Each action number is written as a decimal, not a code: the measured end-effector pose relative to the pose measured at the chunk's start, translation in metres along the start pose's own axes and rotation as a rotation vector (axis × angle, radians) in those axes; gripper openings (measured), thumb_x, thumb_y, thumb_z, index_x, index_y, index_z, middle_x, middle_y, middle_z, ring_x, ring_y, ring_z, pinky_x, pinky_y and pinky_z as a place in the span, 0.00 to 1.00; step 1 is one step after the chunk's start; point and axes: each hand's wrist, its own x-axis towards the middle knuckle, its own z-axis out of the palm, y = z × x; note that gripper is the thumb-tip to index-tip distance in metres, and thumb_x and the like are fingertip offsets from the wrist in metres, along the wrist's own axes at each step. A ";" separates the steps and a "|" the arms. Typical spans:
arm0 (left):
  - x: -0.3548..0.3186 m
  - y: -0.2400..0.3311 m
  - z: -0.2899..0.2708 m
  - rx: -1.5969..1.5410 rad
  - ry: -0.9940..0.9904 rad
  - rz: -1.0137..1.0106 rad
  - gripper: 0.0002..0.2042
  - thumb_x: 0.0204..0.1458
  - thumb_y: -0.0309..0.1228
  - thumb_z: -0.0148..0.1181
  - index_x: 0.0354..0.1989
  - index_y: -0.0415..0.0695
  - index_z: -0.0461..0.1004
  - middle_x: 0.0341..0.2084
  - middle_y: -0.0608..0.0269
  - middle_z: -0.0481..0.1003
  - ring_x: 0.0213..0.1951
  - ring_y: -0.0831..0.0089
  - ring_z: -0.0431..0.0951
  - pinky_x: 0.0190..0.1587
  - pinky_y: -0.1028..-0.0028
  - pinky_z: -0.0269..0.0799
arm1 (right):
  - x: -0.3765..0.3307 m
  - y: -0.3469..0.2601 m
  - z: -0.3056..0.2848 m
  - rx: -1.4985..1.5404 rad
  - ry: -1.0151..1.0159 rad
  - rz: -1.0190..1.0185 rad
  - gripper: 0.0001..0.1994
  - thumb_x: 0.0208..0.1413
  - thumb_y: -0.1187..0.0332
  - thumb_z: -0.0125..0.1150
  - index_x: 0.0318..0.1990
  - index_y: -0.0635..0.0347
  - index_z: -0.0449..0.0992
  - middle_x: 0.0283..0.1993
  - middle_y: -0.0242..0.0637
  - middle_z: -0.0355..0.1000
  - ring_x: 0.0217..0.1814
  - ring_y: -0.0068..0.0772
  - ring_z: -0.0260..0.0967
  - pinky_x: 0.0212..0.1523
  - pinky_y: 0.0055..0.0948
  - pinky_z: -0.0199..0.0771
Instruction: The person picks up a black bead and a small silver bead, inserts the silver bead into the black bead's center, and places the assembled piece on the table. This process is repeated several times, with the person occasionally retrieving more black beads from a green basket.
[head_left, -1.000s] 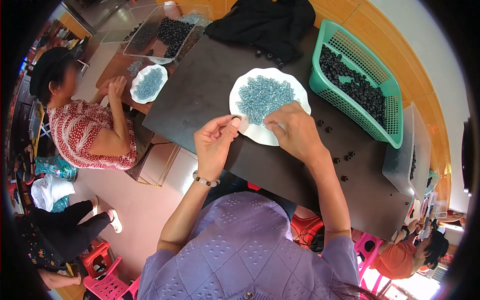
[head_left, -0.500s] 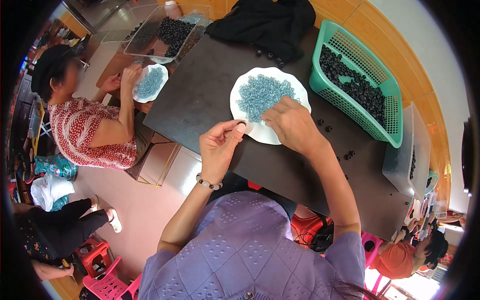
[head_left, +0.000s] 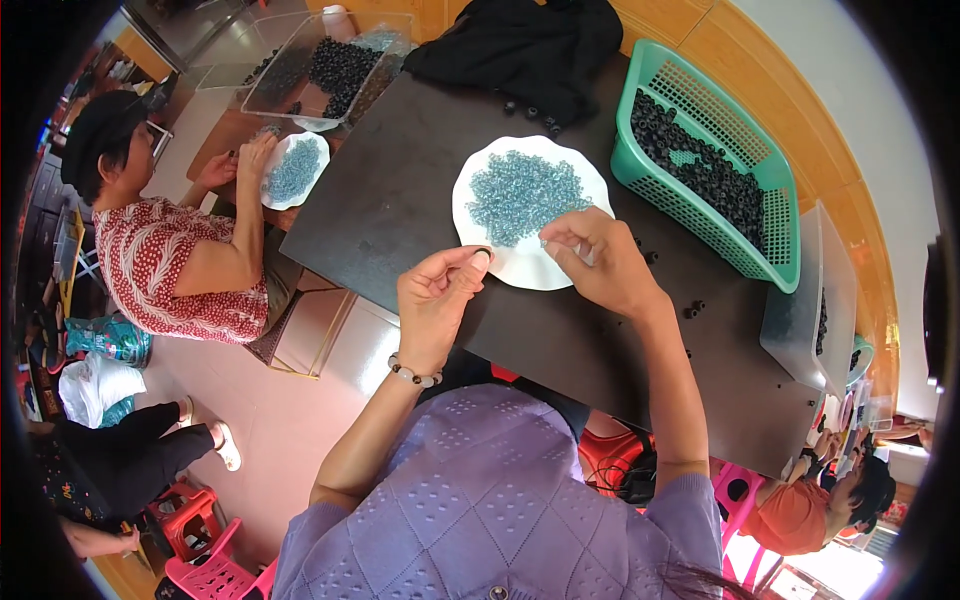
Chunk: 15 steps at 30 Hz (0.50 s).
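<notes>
Left hand (head_left: 436, 305): thumb and forefinger are clamped on a small black ring-shaped part (head_left: 484, 251), held at the fingertips beside the near-left rim of a white scalloped plate (head_left: 530, 273). A beaded bracelet (head_left: 413, 376) sits on the wrist behind these fingers.

Right hand (head_left: 612, 268): thumb and forefinger are together on what appears to be a tiny translucent blue piece (head_left: 543, 242), over the near-right part of the plate; its exact form is too small to tell. The remaining fingers are curled.

Just ahead of both sets of fingertips, a heap of translucent blue beads (head_left: 525, 193) covers the middle of the plate. The plate rests on a dark tabletop (head_left: 375, 190).

Beyond the right fingers, farther ahead and to their right, stands a green perforated basket (head_left: 688, 222) containing many black round parts (head_left: 712, 172). Loose black parts (head_left: 692, 311) lie to the right of the right hand. A translucent plastic bin (head_left: 795, 315) stands farther right. Well ahead of the fingers lies a black cloth (head_left: 525, 55).

Well to the left of the left fingers, a seated co-worker (head_left: 190, 255) works beside a second white plate (head_left: 318, 168).
</notes>
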 end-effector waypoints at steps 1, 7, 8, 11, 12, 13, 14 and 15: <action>0.000 0.000 0.000 0.007 0.008 -0.013 0.10 0.54 0.30 0.62 0.40 0.38 0.78 0.29 0.68 0.78 0.28 0.86 0.71 0.32 0.84 0.66 | -0.001 0.002 -0.001 0.115 -0.038 0.123 0.06 0.51 0.76 0.58 0.36 0.60 0.79 0.32 0.31 0.75 0.32 0.23 0.66 0.33 0.24 0.65; 0.000 0.001 0.007 0.013 -0.037 -0.047 0.12 0.54 0.34 0.61 0.41 0.38 0.77 0.35 0.62 0.79 0.28 0.84 0.72 0.33 0.82 0.68 | -0.005 0.007 0.001 0.339 0.012 0.282 0.05 0.51 0.75 0.60 0.35 0.63 0.78 0.32 0.31 0.75 0.29 0.17 0.64 0.32 0.21 0.63; 0.001 0.000 0.006 0.015 -0.037 -0.048 0.12 0.54 0.34 0.61 0.41 0.38 0.77 0.35 0.62 0.79 0.28 0.84 0.72 0.33 0.82 0.68 | -0.004 0.005 0.001 0.259 0.046 0.258 0.05 0.51 0.75 0.59 0.35 0.62 0.78 0.32 0.33 0.76 0.29 0.18 0.65 0.32 0.21 0.64; 0.001 -0.003 0.005 0.031 -0.019 -0.051 0.12 0.54 0.34 0.61 0.41 0.37 0.77 0.35 0.62 0.79 0.28 0.84 0.72 0.33 0.82 0.69 | -0.003 -0.003 -0.001 0.088 0.044 0.162 0.05 0.51 0.75 0.59 0.35 0.60 0.78 0.32 0.35 0.76 0.31 0.24 0.66 0.33 0.24 0.65; 0.001 -0.003 0.004 0.034 -0.013 -0.039 0.12 0.54 0.33 0.61 0.41 0.37 0.77 0.35 0.62 0.79 0.28 0.83 0.72 0.33 0.82 0.69 | -0.003 -0.001 0.000 0.089 0.045 0.163 0.05 0.51 0.75 0.59 0.35 0.60 0.78 0.32 0.35 0.76 0.31 0.24 0.66 0.33 0.24 0.65; 0.001 -0.003 0.004 0.037 -0.008 -0.027 0.12 0.55 0.33 0.60 0.41 0.37 0.77 0.35 0.62 0.79 0.28 0.83 0.72 0.33 0.82 0.69 | -0.003 0.002 0.001 0.025 0.040 0.089 0.05 0.51 0.75 0.60 0.35 0.59 0.79 0.32 0.35 0.75 0.33 0.29 0.67 0.34 0.26 0.66; 0.001 -0.003 0.004 0.038 -0.009 -0.028 0.12 0.55 0.33 0.60 0.41 0.37 0.77 0.35 0.62 0.79 0.28 0.83 0.72 0.33 0.82 0.69 | -0.002 0.003 0.002 -0.039 0.035 0.015 0.05 0.50 0.75 0.60 0.35 0.58 0.79 0.33 0.36 0.75 0.36 0.33 0.67 0.36 0.29 0.67; 0.001 -0.004 0.003 0.024 -0.014 -0.021 0.12 0.55 0.33 0.60 0.41 0.37 0.77 0.35 0.63 0.79 0.28 0.83 0.72 0.33 0.82 0.69 | -0.002 0.004 0.002 -0.038 0.035 0.016 0.05 0.50 0.75 0.60 0.35 0.58 0.79 0.33 0.36 0.75 0.36 0.33 0.67 0.36 0.29 0.67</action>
